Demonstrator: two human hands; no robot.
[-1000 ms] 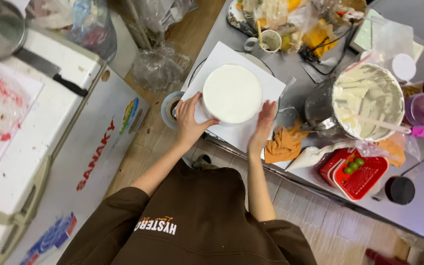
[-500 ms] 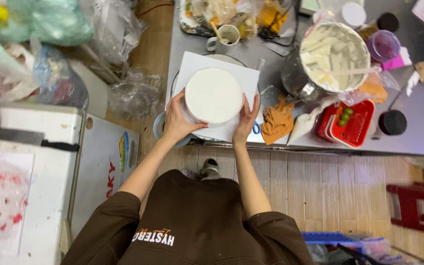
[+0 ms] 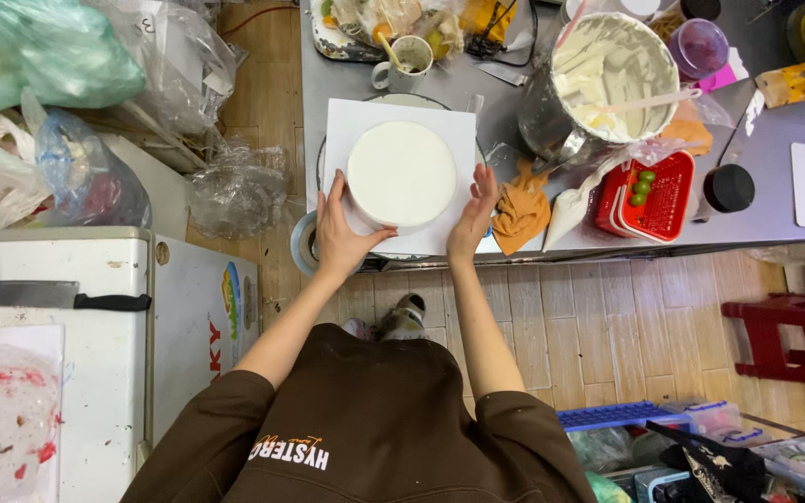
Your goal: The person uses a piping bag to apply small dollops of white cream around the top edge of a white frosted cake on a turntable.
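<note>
Centrally, a round white cake (image 3: 402, 173) sits on a square white board (image 3: 401, 177) atop a turntable (image 3: 393, 101) on the grey desk (image 3: 775, 140). The left hand (image 3: 339, 235), at the cake's 8 o'clock, lies flat and spread, thumb touching the cake's lower edge, palm against its side and the board. The right hand (image 3: 473, 214), at 4 o'clock, is open with fingers straight and together, held edge-on just beside the cake; whether it touches the icing cannot be told. Neither hand is closed around anything. At the cake's 2 o'clock stands a large steel bowl (image 3: 607, 74) smeared inside with white cream, a pale spatula (image 3: 649, 101) lying across it. At 3 o'clock, a red basket (image 3: 654, 197) holds a few green grapes (image 3: 643, 182), with a piping bag (image 3: 575, 207) and an orange cloth (image 3: 519, 210) between it and the right hand. At 12 o'clock, a white mug (image 3: 407, 58) contains a spoon. A purple tub (image 3: 699, 47) stands near the bowl's right rim.
</note>
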